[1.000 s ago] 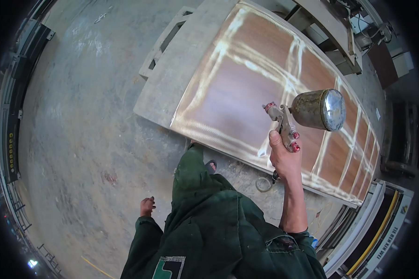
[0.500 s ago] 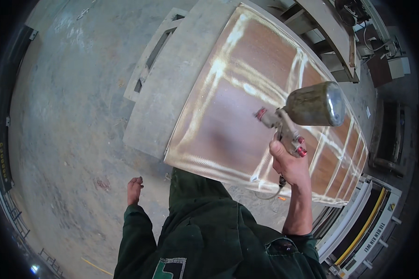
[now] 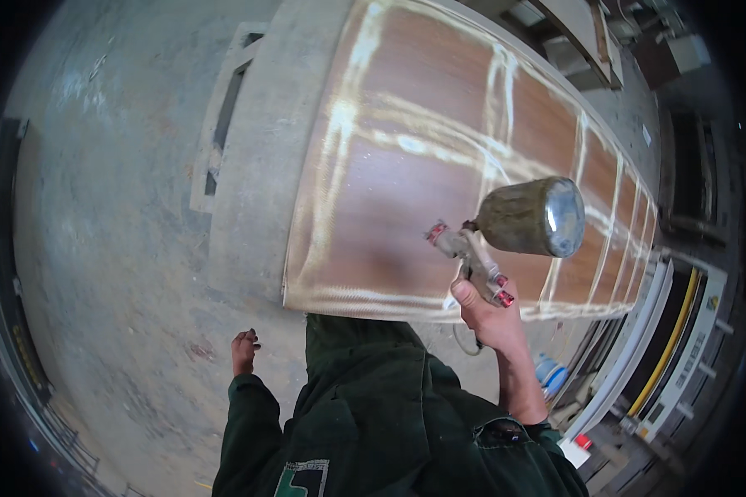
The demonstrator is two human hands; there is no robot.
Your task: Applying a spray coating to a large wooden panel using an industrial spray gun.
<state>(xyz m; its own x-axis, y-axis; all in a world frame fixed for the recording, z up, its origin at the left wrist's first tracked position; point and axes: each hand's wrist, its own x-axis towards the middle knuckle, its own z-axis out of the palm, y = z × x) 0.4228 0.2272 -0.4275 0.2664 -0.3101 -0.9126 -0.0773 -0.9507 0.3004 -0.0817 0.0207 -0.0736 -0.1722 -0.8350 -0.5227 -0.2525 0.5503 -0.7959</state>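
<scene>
Spray gun point(image 3: 481, 253) up over the near end of the door panel point(image 3: 439, 157), its grubby metal cup point(image 3: 529, 217) lying sideways, red knobs showing. The panel is brown wood veneer with pale glossy streaks. Nozzle tip is hard to make out. Right hand point(image 3: 485, 319) wraps tight around the gun's grip, arm raised. Left hand point(image 3: 244, 351) hangs below the panel's corner, fingers loosely curled, holding nothing.

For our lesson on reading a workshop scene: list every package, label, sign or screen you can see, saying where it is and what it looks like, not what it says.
Patch: on the green jacket's back, lower edge; pale print on green.
White label: small rectangle on the floor beyond the brown door panel, upper right.
Blue and white container: on the floor by the right forearm.
No screens show.
</scene>
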